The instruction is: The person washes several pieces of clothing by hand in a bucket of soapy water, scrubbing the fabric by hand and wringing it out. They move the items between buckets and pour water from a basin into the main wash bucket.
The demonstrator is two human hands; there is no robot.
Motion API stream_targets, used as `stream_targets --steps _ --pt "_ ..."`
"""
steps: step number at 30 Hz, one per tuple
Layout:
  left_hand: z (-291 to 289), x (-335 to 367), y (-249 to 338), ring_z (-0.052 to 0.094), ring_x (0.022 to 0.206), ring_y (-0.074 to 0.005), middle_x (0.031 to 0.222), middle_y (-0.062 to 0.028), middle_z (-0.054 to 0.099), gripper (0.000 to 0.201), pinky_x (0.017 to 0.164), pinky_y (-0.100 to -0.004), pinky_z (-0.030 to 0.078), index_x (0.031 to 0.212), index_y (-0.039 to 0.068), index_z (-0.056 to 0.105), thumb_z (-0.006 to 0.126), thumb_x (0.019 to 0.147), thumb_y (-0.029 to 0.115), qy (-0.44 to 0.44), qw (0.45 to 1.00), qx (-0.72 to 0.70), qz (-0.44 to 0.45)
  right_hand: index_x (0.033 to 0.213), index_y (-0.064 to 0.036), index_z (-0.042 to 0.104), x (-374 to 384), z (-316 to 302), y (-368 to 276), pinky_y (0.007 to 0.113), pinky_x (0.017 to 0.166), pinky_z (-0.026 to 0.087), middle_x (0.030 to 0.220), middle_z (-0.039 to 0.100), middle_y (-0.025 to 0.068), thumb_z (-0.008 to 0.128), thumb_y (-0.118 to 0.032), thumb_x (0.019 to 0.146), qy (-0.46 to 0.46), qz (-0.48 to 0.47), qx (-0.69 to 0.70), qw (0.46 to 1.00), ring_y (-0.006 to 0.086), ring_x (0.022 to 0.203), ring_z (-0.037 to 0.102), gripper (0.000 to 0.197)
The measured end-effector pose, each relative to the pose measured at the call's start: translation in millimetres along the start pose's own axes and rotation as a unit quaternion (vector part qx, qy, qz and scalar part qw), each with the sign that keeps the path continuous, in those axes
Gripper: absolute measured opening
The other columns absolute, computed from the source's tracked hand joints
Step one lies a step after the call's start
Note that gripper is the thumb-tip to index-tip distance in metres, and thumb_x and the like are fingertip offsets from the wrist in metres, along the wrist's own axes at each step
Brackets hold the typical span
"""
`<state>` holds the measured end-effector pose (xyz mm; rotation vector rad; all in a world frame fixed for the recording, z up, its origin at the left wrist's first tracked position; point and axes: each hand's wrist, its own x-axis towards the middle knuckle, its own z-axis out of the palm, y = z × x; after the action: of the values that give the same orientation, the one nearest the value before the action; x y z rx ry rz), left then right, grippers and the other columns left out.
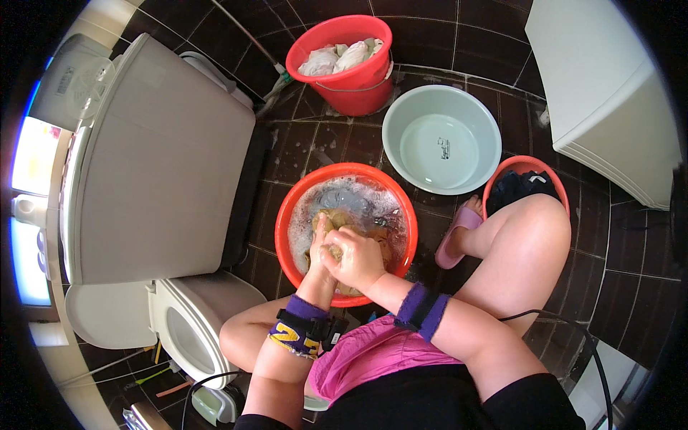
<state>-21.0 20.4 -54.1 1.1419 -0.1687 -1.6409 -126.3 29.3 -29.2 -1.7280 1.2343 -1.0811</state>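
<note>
Over a red basin [282, 233] of sudsy water, both my hands are pressed together around a wet olive-brown cloth [335, 218]. My left hand [319, 247] is closed on one side of it, its thumb pointing up. Folded over the cloth from the other side is my right hand [360, 259], fingers curled and a bit of fabric showing between them. What kind of garment it is, I cannot tell. More brownish fabric lies in the water below, and white foam rings the basin's inside.
A red bucket [358, 97] holding pale cloths stands at the back. Right of it sits a pale green basin [423, 154]. A small red tub [562, 188] with dark clothes [522, 188] is beside my knee. A washing machine [168, 165] and toilet [188, 337] are on the left.
</note>
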Motion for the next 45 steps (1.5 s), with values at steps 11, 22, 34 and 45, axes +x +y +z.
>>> stream_targets --steps 11,22,34,45 --pt "13 -14 13 0.059 0.104 -0.0280 0.115 -0.0133 0.060 0.049 0.091 -0.0435 0.047 0.117 0.007 0.053 0.025 0.098 0.044 0.061 0.995 -0.041 -0.064 0.107 -0.0126 0.047 19 -13 31 0.041 0.070 0.049 0.092 0.062 0.0135 0.070 -0.031 0.077 0.039 0.033 0.087 0.995 0.0311 0.084 0.062 0.042" --pt "76 -67 107 0.059 0.100 -0.0341 0.110 -0.0202 0.060 0.044 0.088 -0.0498 0.049 0.114 -0.001 0.054 0.034 0.096 0.034 -0.119 0.965 -0.235 -0.003 0.119 -0.0033 0.054 14 -15 56 0.035 0.092 0.043 0.114 0.061 0.0168 0.081 -0.022 0.063 -0.147 -0.036 0.063 0.987 0.0259 0.108 0.058 0.064" --pt "-27 -39 100 0.054 0.113 -0.0281 0.125 -0.0100 0.052 0.057 0.095 -0.0452 0.045 0.128 0.007 0.043 0.037 0.095 0.053 0.154 0.947 -0.002 0.281 0.121 -0.0072 0.037 81 -58 13 0.035 0.083 0.046 0.100 0.060 0.0184 0.066 -0.003 0.069 -0.010 0.122 0.162 0.979 0.0299 0.093 0.060 0.060" --pt "-79 11 -28 0.034 0.120 -0.0445 0.128 -0.0296 0.023 0.094 0.106 -0.0419 0.028 0.137 0.004 0.018 0.078 0.065 0.015 0.236 0.769 0.556 0.208 0.147 -0.0265 0.007 27 9 53 0.052 0.090 0.041 0.120 0.042 0.0222 0.063 -0.008 0.076 -0.271 0.159 -0.293 0.903 0.0392 0.113 0.045 0.092"
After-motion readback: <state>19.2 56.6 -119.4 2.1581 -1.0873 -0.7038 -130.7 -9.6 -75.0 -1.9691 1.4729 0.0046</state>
